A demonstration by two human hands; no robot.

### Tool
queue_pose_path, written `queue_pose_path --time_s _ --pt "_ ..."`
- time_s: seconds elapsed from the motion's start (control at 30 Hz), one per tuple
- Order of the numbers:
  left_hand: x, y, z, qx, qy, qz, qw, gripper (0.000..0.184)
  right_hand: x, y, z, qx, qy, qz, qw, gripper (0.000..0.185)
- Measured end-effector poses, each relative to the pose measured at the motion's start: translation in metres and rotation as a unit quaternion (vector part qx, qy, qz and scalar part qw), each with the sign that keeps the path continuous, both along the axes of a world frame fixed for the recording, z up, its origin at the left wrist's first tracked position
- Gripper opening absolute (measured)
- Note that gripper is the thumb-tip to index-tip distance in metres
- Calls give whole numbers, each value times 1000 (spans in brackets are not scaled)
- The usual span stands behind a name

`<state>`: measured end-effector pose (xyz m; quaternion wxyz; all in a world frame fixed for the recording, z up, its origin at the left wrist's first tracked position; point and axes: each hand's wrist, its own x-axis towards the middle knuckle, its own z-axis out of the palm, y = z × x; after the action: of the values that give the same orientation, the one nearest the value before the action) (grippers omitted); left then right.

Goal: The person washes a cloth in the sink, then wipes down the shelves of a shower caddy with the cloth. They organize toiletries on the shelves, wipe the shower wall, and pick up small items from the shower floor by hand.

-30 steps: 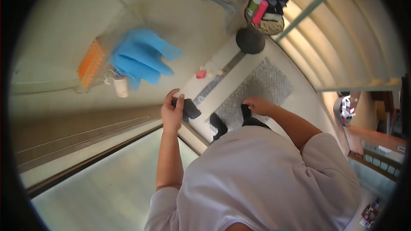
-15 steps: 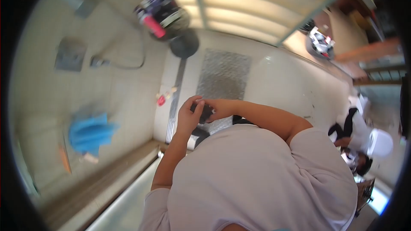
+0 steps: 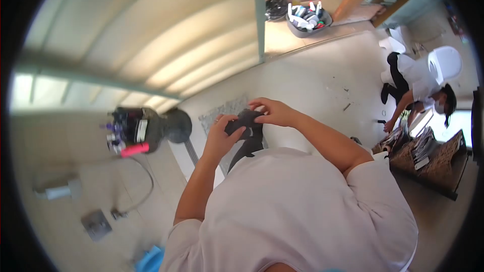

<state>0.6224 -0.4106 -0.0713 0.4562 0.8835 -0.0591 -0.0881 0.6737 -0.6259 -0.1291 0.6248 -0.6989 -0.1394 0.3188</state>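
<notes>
Head view: black cloth (image 3: 248, 118) between both hands, above the pebbly grey mat (image 3: 214, 113). Left hand (image 3: 218, 136), grip pinching its near side; right hand (image 3: 277, 113), grip pinching the other edge. Cloth looks soft, matte, bunched. Best handled with even, light pinches, fingertips near the edges, folds kept flat. Round stool (image 3: 178, 126) dark, smooth; drain strip (image 3: 191, 151) narrow, metallic-looking.

Two hands (image 3: 220, 136), one dark item (image 3: 248, 119), one co-worker (image 3: 422, 76), one grey tub (image 3: 308, 32), one pink bottle (image 3: 135, 149).
</notes>
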Motion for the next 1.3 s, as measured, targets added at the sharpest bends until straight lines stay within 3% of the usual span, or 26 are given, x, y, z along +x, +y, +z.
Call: queue_pose_path --time_s 0.27,0.37,0.4,0.5,0.77,0.87,0.97,1.07,1.17,1.2,1.27,1.3 --pt "162 -39 -4 3 -32 -129 991 24 19 -161 -58 -250 -32 -312 916 32" --pt "209 -74 9 -15 73 -122 990 24 6 -199 -76 -178 59 -479 858 28" --pt "226 -86 -2 8 -23 -146 989 23 4 -205 -75 -171 86 -491 850 28" --pt "264 -126 -16 -50 63 -140 987 25 18 -229 -74 -147 141 -493 846 27" --pt "335 -229 -1 -66 -61 -156 984 24 207 -235 -9 -29 118 -246 962 36" --pt "364 -252 9 -64 -74 -169 981 23 264 -237 4 -90 75 -203 972 38" --pt "398 -266 3 -65 -54 -157 984 23 301 -259 6 -51 69 -228 970 39" --pt "444 -292 0 -9 -48 -182 982 23 300 -316 -6 -92 40 -295 950 36" --pt "483 -323 -2 9 -13 -191 981 23 264 -399 -52 -293 4 -355 888 33" --pt "495 -335 -2 12 -12 -188 982 23 243 -426 -66 -296 74 -400 864 36" --pt "519 -361 8 -2 58 -165 985 24 164 -496 -155 -375 55 -458 804 30" --pt "534 -376 9 -1 37 -180 983 24 125 -526 -196 -276 227 -547 757 30"
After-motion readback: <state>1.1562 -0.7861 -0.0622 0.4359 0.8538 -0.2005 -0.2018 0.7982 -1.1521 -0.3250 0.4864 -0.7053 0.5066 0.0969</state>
